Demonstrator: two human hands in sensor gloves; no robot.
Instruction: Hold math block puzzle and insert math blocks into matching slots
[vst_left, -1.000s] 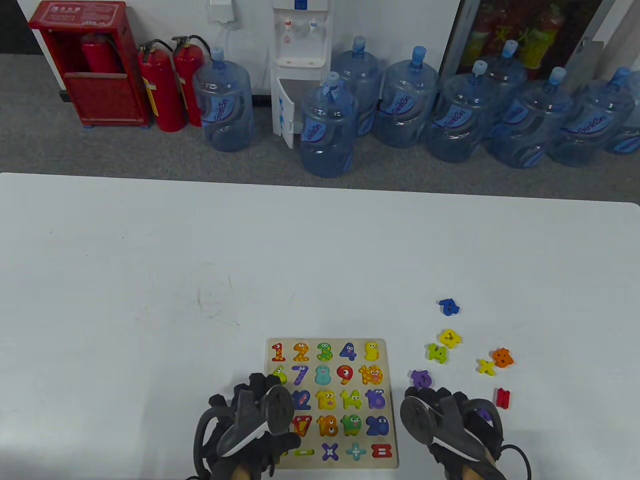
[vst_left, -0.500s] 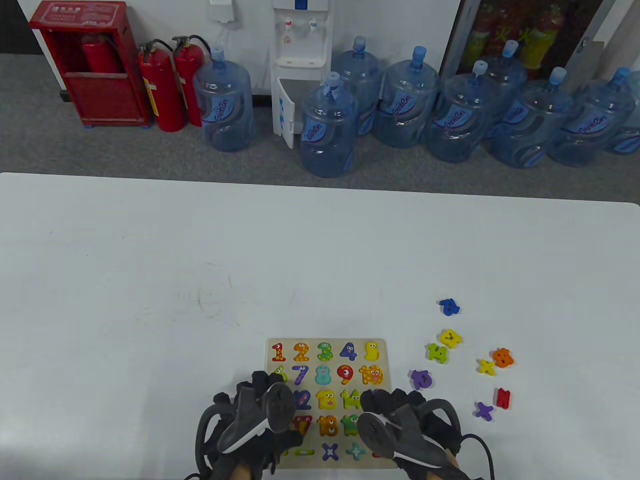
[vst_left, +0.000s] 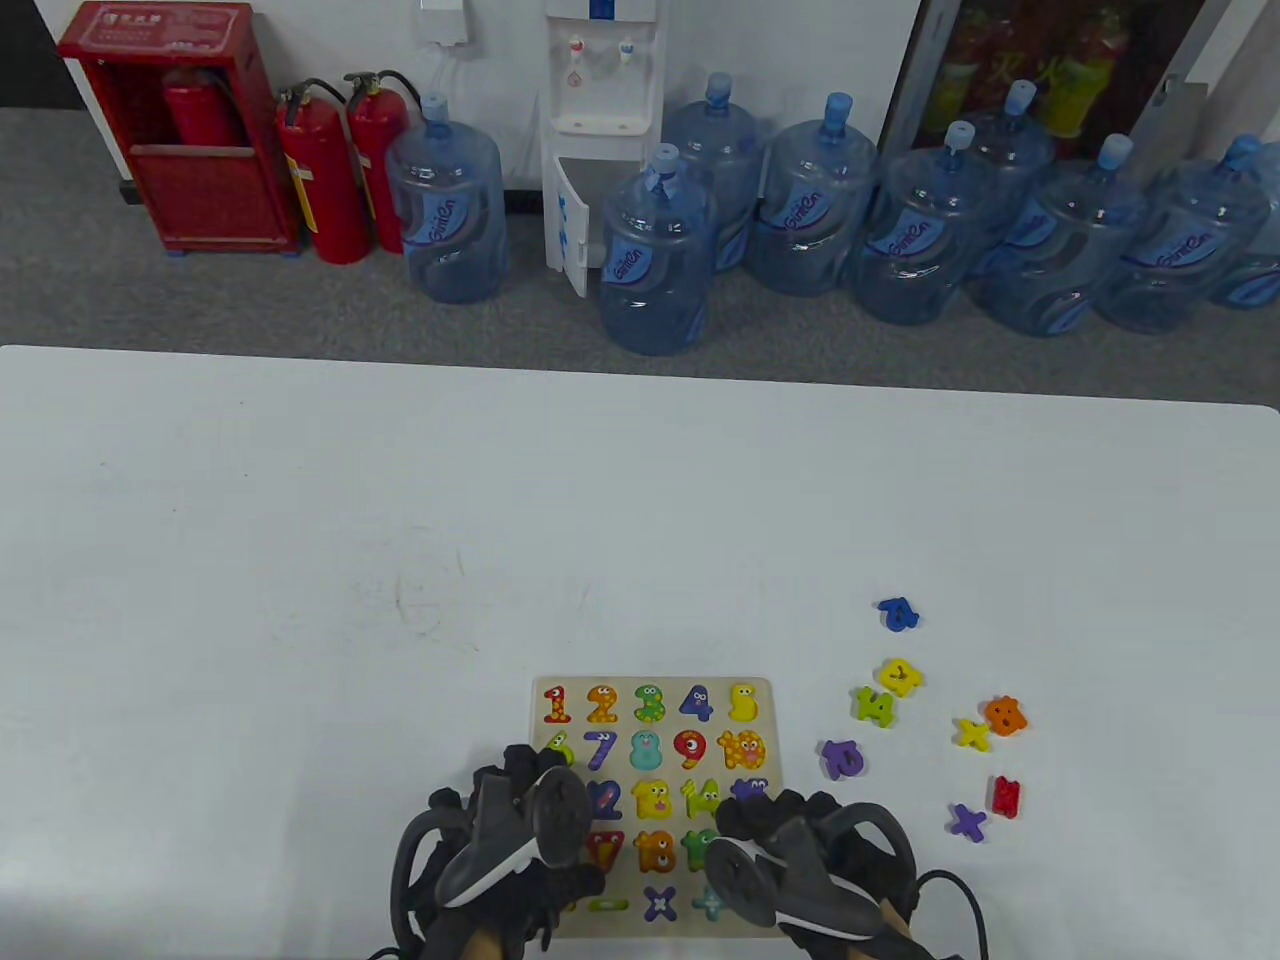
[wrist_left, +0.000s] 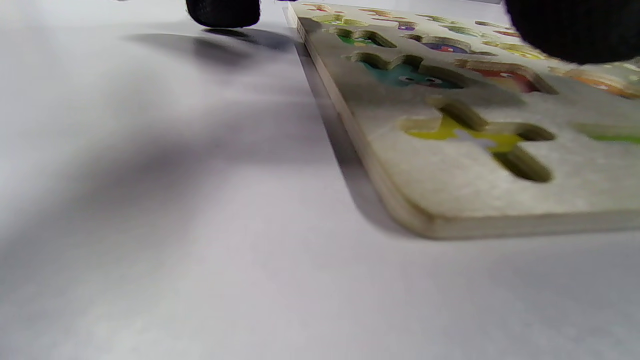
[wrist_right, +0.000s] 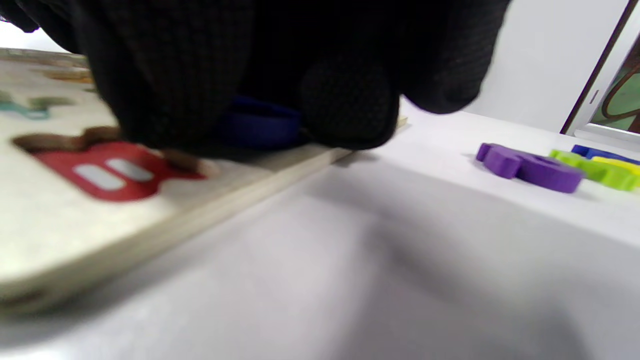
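Left of the puzzle board (vst_left: 660, 690), our left hand (vst_left: 500, 840) rests on its near-left corner; its finger state we cannot tell. Over the board's near-right corner, our right hand (vst_left: 790, 850) pinches a dark blue block (wrist_right: 260, 122) against the wood. We should square it over its slot, then press flat. Loose blocks (vst_left: 880, 705) wait right of the board.

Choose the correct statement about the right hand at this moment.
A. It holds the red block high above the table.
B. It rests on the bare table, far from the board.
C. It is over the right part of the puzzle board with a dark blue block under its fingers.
C: in the right wrist view the right hand has a dark blue block under its fingers, on the puzzle board near the red equals slot.
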